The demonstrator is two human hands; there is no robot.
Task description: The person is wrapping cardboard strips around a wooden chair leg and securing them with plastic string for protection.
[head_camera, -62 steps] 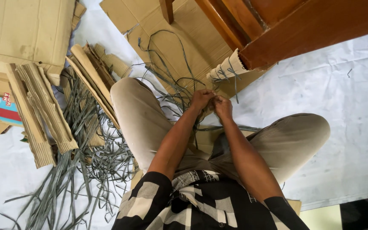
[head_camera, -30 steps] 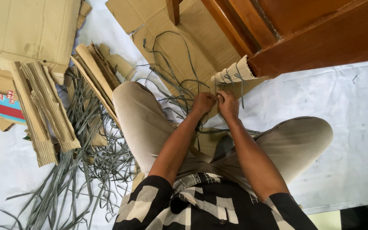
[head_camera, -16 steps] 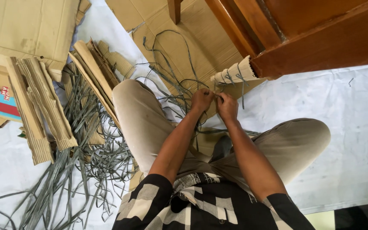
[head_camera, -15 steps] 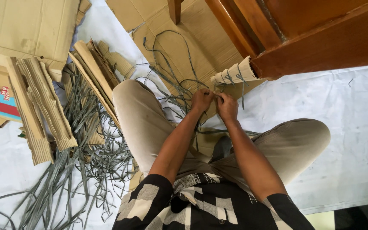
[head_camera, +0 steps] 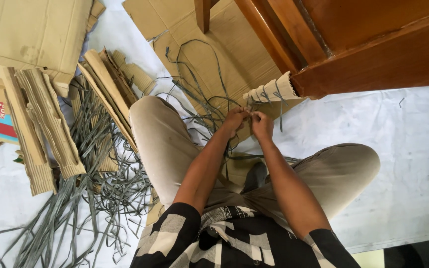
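I sit cross-legged on a white floor sheet. My left hand [head_camera: 235, 119] and my right hand [head_camera: 262, 123] are close together in front of my knees, both pinching thin grey-green straps [head_camera: 209, 106] at the near end of a folded strip of corrugated cardboard [head_camera: 273, 91]. The strip is bound with the same strap and lies against a wooden furniture base [head_camera: 368, 54]. What sits between my fingertips is hidden by the fingers.
A loose heap of grey-green straps [head_camera: 83, 193] covers the floor at my left knee. Folded corrugated strips [head_camera: 43, 124] and flat cardboard sheets [head_camera: 31, 32] lie at the left. A flattened box [head_camera: 194, 34] lies under a wooden leg [head_camera: 202, 12].
My hands stay joined at the straps and have barely shifted. The view has drifted slightly, and the bound cardboard strip sits a little lower in frame.
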